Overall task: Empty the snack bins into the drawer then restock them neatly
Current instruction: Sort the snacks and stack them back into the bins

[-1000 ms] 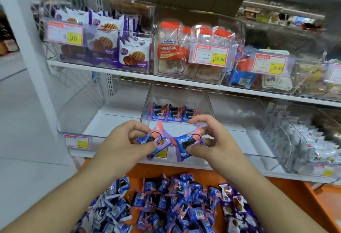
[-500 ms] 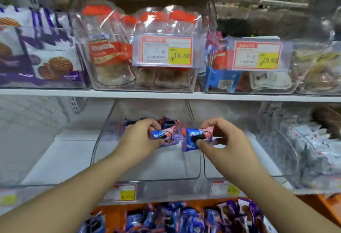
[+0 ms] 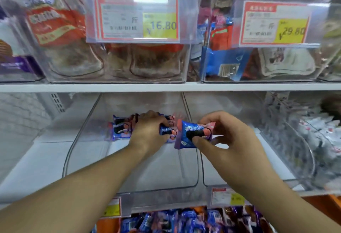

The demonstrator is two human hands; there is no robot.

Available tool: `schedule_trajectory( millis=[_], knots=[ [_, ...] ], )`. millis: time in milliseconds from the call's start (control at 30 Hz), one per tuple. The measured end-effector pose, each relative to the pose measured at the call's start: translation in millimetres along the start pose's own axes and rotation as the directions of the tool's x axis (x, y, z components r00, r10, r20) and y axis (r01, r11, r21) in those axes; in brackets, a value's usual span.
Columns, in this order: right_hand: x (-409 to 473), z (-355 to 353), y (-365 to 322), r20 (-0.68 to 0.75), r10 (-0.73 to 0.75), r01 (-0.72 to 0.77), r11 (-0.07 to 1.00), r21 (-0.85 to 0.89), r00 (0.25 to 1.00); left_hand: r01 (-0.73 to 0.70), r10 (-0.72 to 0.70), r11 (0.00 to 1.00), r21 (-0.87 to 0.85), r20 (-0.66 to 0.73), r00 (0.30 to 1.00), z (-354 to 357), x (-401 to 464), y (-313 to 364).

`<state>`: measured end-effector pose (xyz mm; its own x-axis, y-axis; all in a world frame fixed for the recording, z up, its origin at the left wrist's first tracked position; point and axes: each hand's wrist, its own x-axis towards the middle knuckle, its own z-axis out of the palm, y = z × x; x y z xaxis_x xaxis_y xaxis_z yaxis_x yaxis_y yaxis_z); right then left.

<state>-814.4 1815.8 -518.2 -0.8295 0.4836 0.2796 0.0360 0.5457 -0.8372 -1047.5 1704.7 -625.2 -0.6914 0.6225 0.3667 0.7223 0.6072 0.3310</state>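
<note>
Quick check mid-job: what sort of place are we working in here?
Most likely a shop's snack aisle: price tags fixed to clear bins of packaged snacks, set in rows on white shelving.

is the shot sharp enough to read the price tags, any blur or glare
Head view: the big prices read 16.80 and 29.80, but the small print is smeared by motion blur; the clear bin walls carry soft glare; the right edge is blurriest; both hands, left hand and right hand, stay fairly crisp.
</note>
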Motion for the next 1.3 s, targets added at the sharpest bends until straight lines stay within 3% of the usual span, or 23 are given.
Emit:
schedule_trajectory(
  millis=[100, 167, 200, 267, 300, 367, 467, 567, 733, 900, 1133, 1300],
  knots=[
    [-1.7, -0.5, -2.4, -0.003, -0.004, 0.004, 1.0, -0.016, 1.0, -0.002, 0.005, 0.997, -0.083, 0.034, 0.999, -14.1, -6.0, 0.9],
    [-2.2, -0.1, -3.4, -0.004, 0.012, -0.012, 1.0, -0.005, 1.0, 0.049, -0.042, 0.969, -0.242, 0.036, 0.998, -37.6, -15.9, 7.8],
    [-2.4, 0.3, -3.9, -0.005, 0.021, -0.021, 1.0, -0.002, 1.0, 0.125, -0.111, 0.913, -0.389, 0.058, 0.992, -55.0, -23.5, 16.4],
    [-3.8, 2.0, -6.9, -0.006, 0.032, -0.032, 0.999, 0.004, 0.999, 0.237, -0.171, 0.687, -0.688, 0.164, 0.972, -93.7, -42.7, 37.1],
    [-4.7, 3.6, -9.3, -0.002, 0.029, -0.029, 1.0, 0.009, 1.0, 0.249, -0.138, 0.585, -0.772, 0.208, 0.968, -111.6, -53.9, 46.4],
    [-6.9, 8.4, -15.4, 0.025, 0.0, 0.0, 1.0, 0.018, 1.0, 0.241, -0.031, 0.501, -0.831, 0.261, 0.965, -138.4, -74.5, 59.7],
    [-10.0, 14.7, -23.6, 0.086, -0.032, 0.03, 0.999, 0.018, 0.996, 0.218, 0.026, 0.569, -0.793, 0.282, 0.959, -153.9, -90.1, 65.8],
    [-10.4, 11.7, -27.5, 0.133, -0.088, 0.091, 0.996, -0.019, 0.987, 0.21, -0.067, 0.668, -0.714, 0.222, 0.973, -156.5, -89.0, 61.6],
    [-5.6, -4.0, -9.7, 0.212, -0.059, 0.134, 0.924, -0.358, 0.976, 0.222, -0.162, 0.858, -0.463, 0.165, 0.973, -128.5, -73.5, 27.8],
    [-3.9, -4.4, 9.5, 0.223, -0.077, 0.159, 0.913, -0.375, 0.972, 0.16, -0.108, 0.916, -0.367, 0.158, 0.982, -75.7, -57.8, 28.4],
    [-4.5, -4.3, 18.0, 0.221, -0.077, 0.156, 0.917, -0.368, 0.972, -0.041, 0.042, 0.999, -0.018, 0.076, 0.996, -37.9, -34.8, 15.3],
    [-5.5, -4.0, 17.3, 0.236, -0.063, 0.148, 0.919, -0.366, 0.97, -0.029, 0.027, 0.998, 0.053, 0.044, 0.999, -31.5, -32.8, 14.0]
  ],
)
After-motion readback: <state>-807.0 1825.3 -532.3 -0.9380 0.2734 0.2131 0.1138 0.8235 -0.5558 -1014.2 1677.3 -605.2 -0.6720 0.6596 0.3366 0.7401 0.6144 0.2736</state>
